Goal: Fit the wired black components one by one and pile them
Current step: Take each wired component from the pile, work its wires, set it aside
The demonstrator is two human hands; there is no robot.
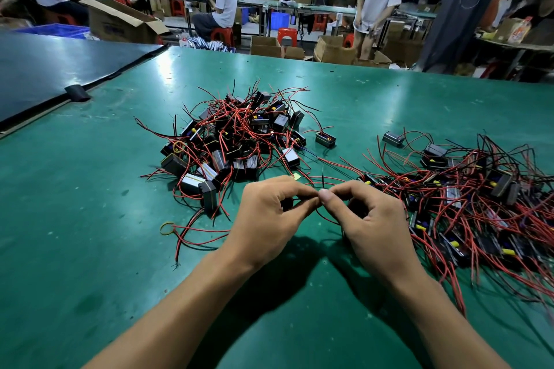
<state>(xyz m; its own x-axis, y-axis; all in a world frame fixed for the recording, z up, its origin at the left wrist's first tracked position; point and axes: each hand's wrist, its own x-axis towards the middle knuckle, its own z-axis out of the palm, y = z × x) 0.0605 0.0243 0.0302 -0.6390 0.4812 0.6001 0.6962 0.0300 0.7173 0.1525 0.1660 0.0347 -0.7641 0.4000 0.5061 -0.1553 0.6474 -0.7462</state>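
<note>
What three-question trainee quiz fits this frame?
1. True or false: the left hand and right hand both pinch a thin wire.
2. Where is the yellow band? A: on the table, left of the left hand. B: around a wrist. C: on top of a heap.
3. How many heaps of wired black parts lie on the table?
Key: 1 true; 2 A; 3 two, the middle heap and the right heap.

A wide green table [389,90] is lit from overhead, and glare is spread across it. Beyond it, long workbenches [314,7] are flanked by red stools [287,34], cardboard boxes [126,22] and blue crates [278,20]. A dark pillar [458,9] is seen at right.
</note>
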